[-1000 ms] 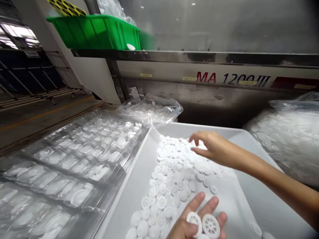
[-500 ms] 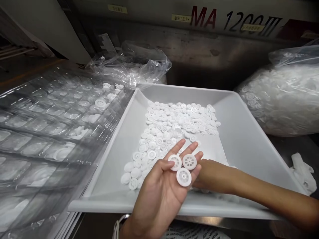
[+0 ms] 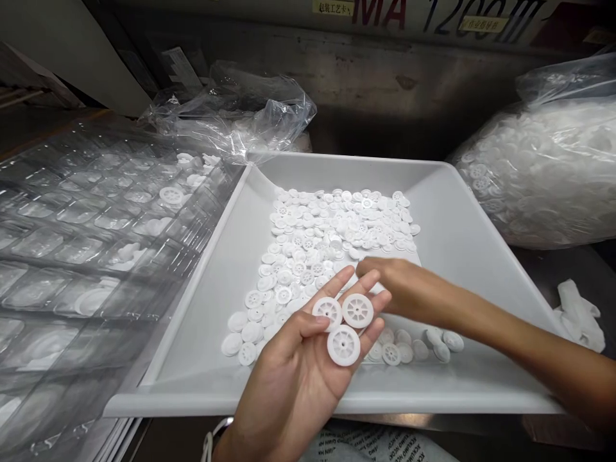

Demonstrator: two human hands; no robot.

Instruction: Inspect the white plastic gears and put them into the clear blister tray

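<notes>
The left hand was palm up over the near part of the grey tray, fingers loosely spread under three white wheels, thumb on one. Just right of it, the right hand pointed downward, its grip hidden, beside loose wheels

Grey panel — “MA 1200III”

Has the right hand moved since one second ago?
Yes: judged against the far rim of the tray, the right hand has moved away from it, toward the wearer.
</notes>
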